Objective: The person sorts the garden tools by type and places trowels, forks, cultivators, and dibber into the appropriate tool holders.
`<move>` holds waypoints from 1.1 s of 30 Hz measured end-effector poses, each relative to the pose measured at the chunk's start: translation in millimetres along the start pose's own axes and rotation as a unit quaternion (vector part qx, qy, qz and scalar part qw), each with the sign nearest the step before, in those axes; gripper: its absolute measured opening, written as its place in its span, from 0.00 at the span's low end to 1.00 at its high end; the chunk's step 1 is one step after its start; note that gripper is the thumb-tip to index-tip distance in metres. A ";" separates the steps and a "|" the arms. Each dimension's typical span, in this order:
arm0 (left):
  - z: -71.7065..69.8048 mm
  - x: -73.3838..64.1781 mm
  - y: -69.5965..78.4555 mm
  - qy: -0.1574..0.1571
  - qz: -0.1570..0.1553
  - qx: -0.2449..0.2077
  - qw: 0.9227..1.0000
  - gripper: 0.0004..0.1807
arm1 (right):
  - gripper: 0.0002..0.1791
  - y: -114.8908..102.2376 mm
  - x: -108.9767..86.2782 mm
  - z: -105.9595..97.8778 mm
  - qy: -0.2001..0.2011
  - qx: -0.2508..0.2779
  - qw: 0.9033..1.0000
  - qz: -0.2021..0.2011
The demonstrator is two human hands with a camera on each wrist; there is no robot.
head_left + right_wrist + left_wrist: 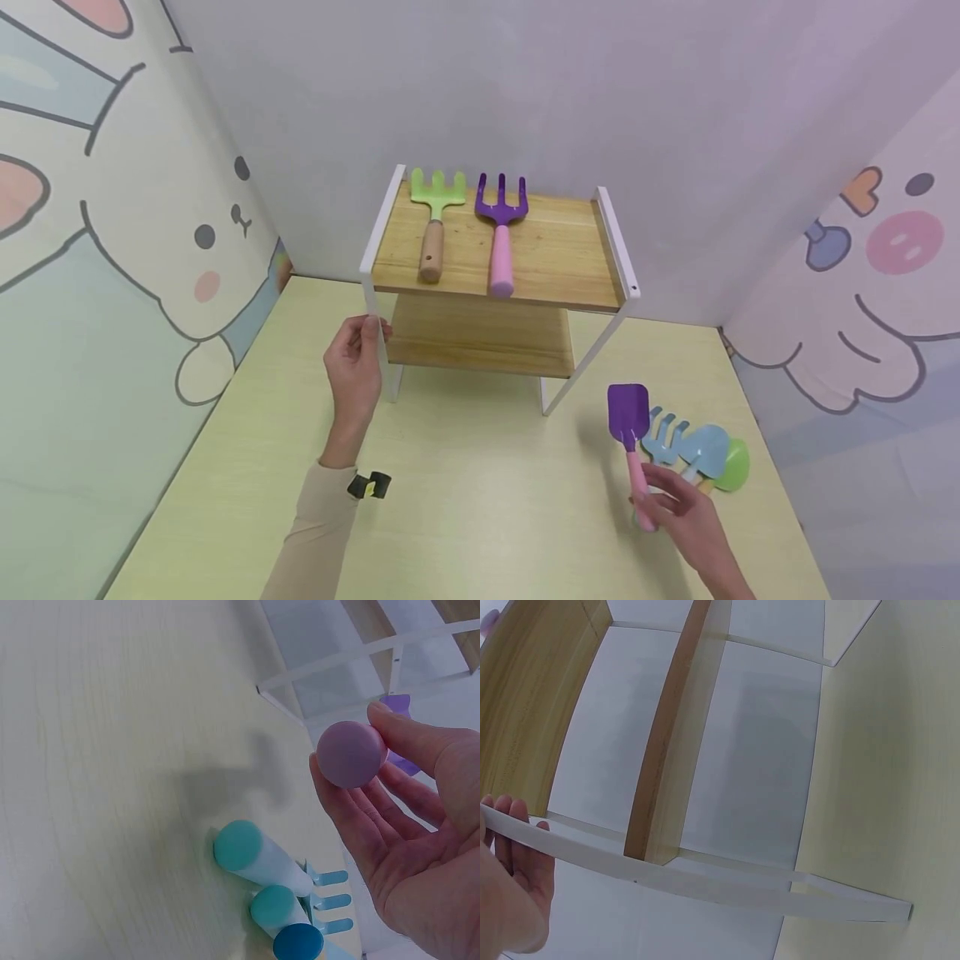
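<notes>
My right hand [686, 517] pinches the pink handle of a purple toy spade [628, 412], held above the table with its blade pointing away. In the right wrist view the handle's round pink end [350, 754] sits between thumb and fingers. My left hand [356, 367] grips the white left post of a two-tier wooden shelf [562, 258], with fingers curled behind the post in the left wrist view. On the top board lie a green hand fork [432, 242] with a wooden handle and a purple hand fork [502, 250] with a pink handle.
Beside my right hand, a light blue fork [662, 442], a blue trowel [705, 450] and a green scoop [737, 467] lie close together on the pale table [465, 500]. The shelf's lower board [480, 337] sits beneath the top one. Cartoon-printed walls [525, 92] surround the table.
</notes>
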State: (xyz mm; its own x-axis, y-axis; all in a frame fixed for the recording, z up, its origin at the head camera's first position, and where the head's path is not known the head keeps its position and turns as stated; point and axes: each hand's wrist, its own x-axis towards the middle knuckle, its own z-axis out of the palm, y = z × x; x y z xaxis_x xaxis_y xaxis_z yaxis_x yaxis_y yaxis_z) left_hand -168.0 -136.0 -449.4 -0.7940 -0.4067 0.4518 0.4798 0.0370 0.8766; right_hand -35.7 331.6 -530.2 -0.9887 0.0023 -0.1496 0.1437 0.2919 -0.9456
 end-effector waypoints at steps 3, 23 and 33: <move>-0.5 -0.1 0.2 -0.001 0.000 0.001 1.000 0.15 | 0.27 0.3 -2.4 3.0 -0.005 -0.006 1.000 -0.016; 0.1 -0.4 0.2 0.003 0.001 0.006 1.000 0.15 | 0.24 -15.2 -10.8 28.3 0.005 -0.020 0.995 -0.101; 0.6 -0.2 1.3 0.005 0.001 0.006 1.000 0.15 | 0.24 -27.4 -3.6 42.4 0.004 -0.040 0.992 -0.122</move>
State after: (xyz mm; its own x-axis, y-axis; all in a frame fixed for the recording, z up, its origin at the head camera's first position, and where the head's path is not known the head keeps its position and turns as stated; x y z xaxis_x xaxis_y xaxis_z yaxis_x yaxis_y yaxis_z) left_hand -167.5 -135.3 -448.3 -0.7900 -0.4150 0.4513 0.4763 0.0481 0.8780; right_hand -34.3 283.1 -516.1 -0.9941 -0.0701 0.0827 -0.1025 0.3596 -0.9275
